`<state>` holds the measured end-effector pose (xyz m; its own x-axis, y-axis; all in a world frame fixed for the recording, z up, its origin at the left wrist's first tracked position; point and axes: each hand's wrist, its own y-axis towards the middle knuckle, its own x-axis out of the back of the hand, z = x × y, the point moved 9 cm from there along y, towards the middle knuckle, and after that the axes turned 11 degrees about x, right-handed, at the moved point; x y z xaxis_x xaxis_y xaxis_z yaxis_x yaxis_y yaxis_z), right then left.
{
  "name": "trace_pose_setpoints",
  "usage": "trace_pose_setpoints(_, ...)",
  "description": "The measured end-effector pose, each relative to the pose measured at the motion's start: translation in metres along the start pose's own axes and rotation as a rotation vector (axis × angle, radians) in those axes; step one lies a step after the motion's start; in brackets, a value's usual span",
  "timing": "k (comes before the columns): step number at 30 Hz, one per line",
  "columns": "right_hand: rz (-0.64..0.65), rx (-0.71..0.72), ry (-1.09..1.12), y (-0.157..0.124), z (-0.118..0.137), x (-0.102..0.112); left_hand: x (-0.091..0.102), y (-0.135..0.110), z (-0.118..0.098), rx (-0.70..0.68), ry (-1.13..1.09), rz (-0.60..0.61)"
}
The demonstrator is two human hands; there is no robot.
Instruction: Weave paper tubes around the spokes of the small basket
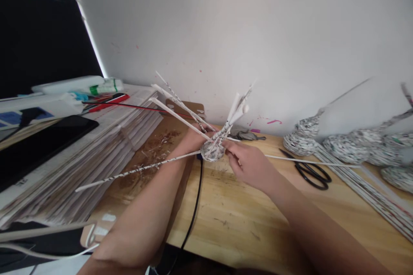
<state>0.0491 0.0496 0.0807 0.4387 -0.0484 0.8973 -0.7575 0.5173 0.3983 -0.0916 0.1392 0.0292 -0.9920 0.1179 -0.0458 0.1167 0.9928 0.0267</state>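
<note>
A small woven paper basket (213, 152) is held above the wooden table, with rolled-paper sticks (180, 119) fanning up and outward from it. My left hand (202, 130) is behind the basket, mostly covered by the sticks, and grips it from the far left side. At the right, my right hand (243, 159) has its fingers closed against the basket's edge, where a stick meets the weave. One long paper stick (138, 171) points out to the left. Another thin stick (309, 160) runs rightward from behind my right hand.
Black scissors (312, 175) lie right of my hands, near finished woven paper pieces (301, 139) and a bundle of paper sticks (364, 189). To the left are stacked newspapers (106, 154), a black phone (48, 148) and a red cutter (109, 102). A black cable (196, 206) crosses the table.
</note>
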Motion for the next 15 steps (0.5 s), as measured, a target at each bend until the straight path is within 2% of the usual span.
trace_pose_setpoints(6, 0.076, -0.045, -0.034, -0.002, -0.002, -0.02, -0.006, -0.002, 0.0, 0.017, -0.025, 0.022)
trace_pose_setpoints(15, -0.011, -0.058, 0.058, -0.003, -0.001, -0.006, -0.003, -0.003, 0.0, 0.023, -0.02, -0.009)
